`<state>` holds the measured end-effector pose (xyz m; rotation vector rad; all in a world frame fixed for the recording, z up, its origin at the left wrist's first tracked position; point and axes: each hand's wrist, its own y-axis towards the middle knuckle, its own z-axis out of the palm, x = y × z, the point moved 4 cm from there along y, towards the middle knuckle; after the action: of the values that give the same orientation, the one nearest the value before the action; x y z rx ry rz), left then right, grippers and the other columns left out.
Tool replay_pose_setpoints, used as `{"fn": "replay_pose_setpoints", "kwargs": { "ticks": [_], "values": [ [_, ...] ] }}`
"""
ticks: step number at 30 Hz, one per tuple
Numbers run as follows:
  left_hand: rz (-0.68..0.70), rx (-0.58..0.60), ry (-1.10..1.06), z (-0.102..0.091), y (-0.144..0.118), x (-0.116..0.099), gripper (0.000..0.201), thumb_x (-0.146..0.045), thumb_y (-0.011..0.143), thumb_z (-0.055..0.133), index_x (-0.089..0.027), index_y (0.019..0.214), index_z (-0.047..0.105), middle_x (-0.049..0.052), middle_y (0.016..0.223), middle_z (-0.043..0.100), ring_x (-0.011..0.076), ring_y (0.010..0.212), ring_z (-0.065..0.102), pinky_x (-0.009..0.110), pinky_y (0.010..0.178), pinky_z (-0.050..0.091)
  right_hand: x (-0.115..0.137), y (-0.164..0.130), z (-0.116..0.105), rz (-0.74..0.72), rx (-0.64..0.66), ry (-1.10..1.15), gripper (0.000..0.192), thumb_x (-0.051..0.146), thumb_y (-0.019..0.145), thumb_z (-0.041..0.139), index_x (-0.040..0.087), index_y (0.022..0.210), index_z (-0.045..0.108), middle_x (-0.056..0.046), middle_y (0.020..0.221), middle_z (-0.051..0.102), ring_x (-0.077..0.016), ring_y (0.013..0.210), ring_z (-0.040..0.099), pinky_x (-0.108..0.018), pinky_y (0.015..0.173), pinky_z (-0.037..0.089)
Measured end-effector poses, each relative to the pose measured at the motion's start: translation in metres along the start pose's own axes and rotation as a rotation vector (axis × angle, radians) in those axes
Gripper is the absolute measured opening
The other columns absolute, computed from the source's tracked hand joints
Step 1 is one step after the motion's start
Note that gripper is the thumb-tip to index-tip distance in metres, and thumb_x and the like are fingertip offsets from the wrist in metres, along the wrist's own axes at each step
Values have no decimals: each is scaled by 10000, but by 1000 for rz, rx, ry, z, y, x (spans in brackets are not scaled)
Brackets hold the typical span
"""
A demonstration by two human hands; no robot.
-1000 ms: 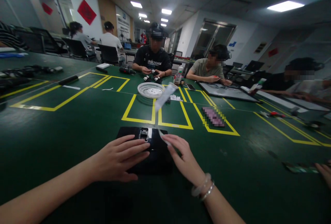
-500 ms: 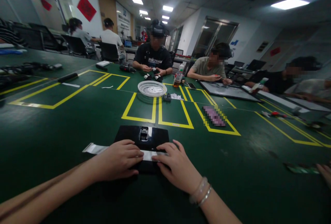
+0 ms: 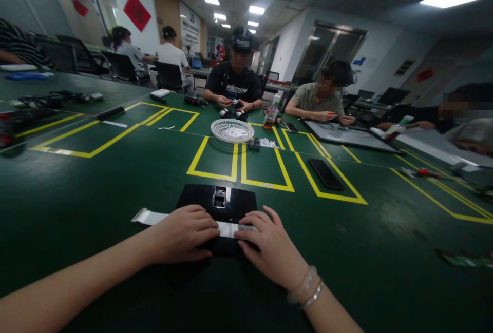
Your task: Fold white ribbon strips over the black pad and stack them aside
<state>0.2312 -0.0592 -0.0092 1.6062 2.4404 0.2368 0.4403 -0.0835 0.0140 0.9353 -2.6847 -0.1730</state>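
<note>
- Green flat-topped counter (image 3: 115, 194), its surface stretching left and right of the hands; yellow tape outlines (image 3: 211, 174) lie beyond the panel.
- Black glossy rectangular panel (image 3: 236, 210), flat, far edge past the fingers.
- Left hand (image 3: 188, 233), palm down, fingers together; right hand (image 3: 265, 238), fingers spread. Both touch the strip; whether they pinch it, I cannot tell.
- White flat ribbon-like strip (image 3: 228, 229), across the panel under both hands, left end jutting beyond the panel's edge.

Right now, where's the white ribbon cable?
In the head view, the white ribbon cable lies across the black panel, below centre, under the left hand and right hand, one end jutting past the panel's left edge.
</note>
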Motion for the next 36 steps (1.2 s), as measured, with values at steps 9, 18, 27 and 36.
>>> {"fn": "replay_pose_setpoints", "kwargs": {
  "ticks": [9,18,27,36],
  "values": [
    [-207,77,64,-3,-4,19,932,-653,810,706,-167,1525,356,136,1519,335,333,1386,329,502,1196,151,-3,0,-1,-3,-31,-22,208,218,895,619,323,1060,691,-11,1168,668,-230,1190,549,-555,1133,236],
    [-201,30,-21,-14,-4,20,814,-484,737,810,-203,1428,482,104,1395,479,319,1290,441,519,1196,169,-2,0,-7,-19,-98,-26,284,199,914,574,317,1162,647,-25,1218,666,-255,1220,535,-585,1124,242],
    [-757,-181,237,-66,-64,113,564,-542,921,591,-115,1288,570,128,1286,563,343,1161,519,555,1086,299,-6,-1,-5,-11,-73,-17,324,199,909,573,319,1204,630,-27,1240,656,-258,1227,533,-585,1121,257],
    [-1688,-60,286,-95,-216,191,942,-850,807,473,-76,1334,571,213,1128,583,429,1007,543,488,829,459,-5,-2,-1,-9,-31,-19,316,238,925,573,337,1222,621,-7,1237,655,-235,1235,523,-556,1136,245]
  ]
}}
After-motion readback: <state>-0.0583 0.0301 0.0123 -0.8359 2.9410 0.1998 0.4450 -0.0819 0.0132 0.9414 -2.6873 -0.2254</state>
